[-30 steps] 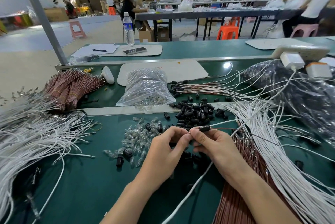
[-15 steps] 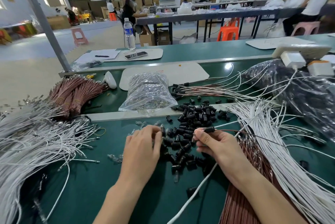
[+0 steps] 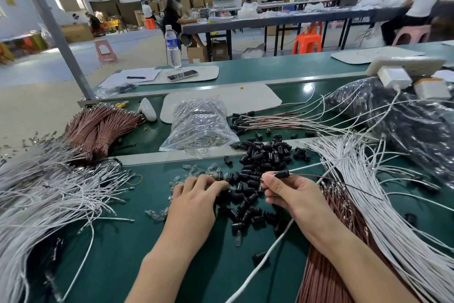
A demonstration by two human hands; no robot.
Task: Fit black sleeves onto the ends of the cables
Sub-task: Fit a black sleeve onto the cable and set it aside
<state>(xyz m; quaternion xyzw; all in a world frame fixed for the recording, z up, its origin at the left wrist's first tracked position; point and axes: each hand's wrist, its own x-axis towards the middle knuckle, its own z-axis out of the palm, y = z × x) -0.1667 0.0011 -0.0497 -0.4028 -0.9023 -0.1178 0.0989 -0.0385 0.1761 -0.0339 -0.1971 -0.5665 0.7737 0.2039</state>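
Observation:
My right hand (image 3: pixel 292 194) pinches a black sleeve (image 3: pixel 282 174) that sits on the end of a thin brown cable (image 3: pixel 344 181) trailing off to the right. A white cable (image 3: pixel 270 251) also runs out from under that hand toward me. My left hand (image 3: pixel 196 194) rests palm down with its fingertips among small clear bulbs (image 3: pixel 194 172) at the left edge of a heap of loose black sleeves (image 3: pixel 260 162) on the green bench (image 3: pixel 118 253). Whether the left fingers hold a piece is hidden.
White cables lie in a big pile at left (image 3: pixel 36 194) and a fan at right (image 3: pixel 368 192). Brown cable bundles (image 3: pixel 98 128) sit at far left, more brown cables (image 3: pixel 329 266) under my right forearm. A clear bag of parts (image 3: pixel 199 126) and a dark bag (image 3: pixel 405 126) lie behind.
My left hand left the right hand and moved left and down onto the clear bulbs beside the sleeve heap. My right hand keeps the sleeved cable raised in about the same place.

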